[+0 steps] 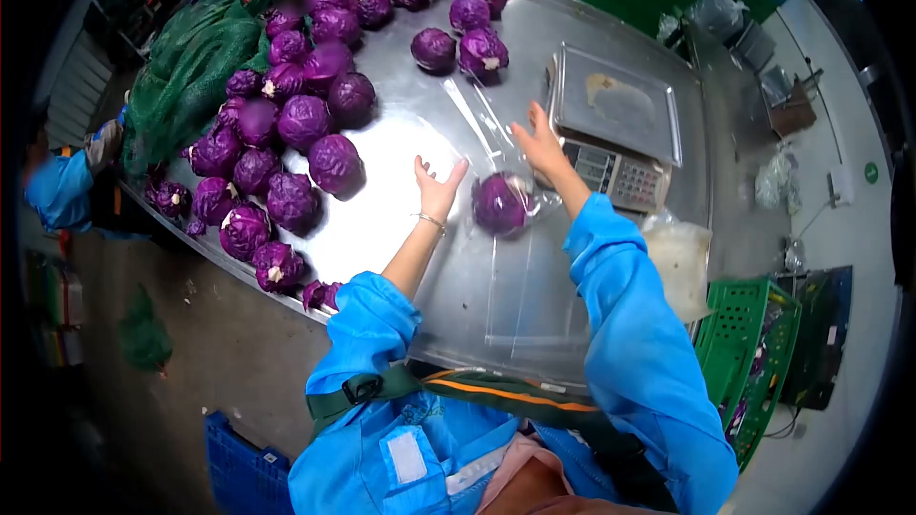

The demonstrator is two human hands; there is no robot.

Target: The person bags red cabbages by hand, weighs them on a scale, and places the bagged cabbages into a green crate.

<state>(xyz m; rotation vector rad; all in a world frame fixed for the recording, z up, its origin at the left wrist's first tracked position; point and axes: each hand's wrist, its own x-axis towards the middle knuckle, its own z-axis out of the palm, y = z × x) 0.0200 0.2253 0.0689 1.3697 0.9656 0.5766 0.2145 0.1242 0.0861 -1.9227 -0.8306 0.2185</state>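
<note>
A red cabbage [499,204] sits on the steel table between my two hands. Clear plastic film, looking like a bag [489,138], lies around it and stretches away from me. My left hand [438,191] is open just left of this cabbage, thumb and fingers apart, with a bracelet at the wrist. On the other side, my right hand [542,145] is open too, fingers spread above the film's right edge and close to the scale. Part of the film is hidden behind the right hand.
A pile of red cabbages [303,122] covers the table's left side, beside green netting [186,76]. Several more lie at the far side. A weighing scale [615,105] stands right, near a stack of plastic bags [679,262] and a green crate [730,343]. Another person's blue sleeve [62,193] shows at left.
</note>
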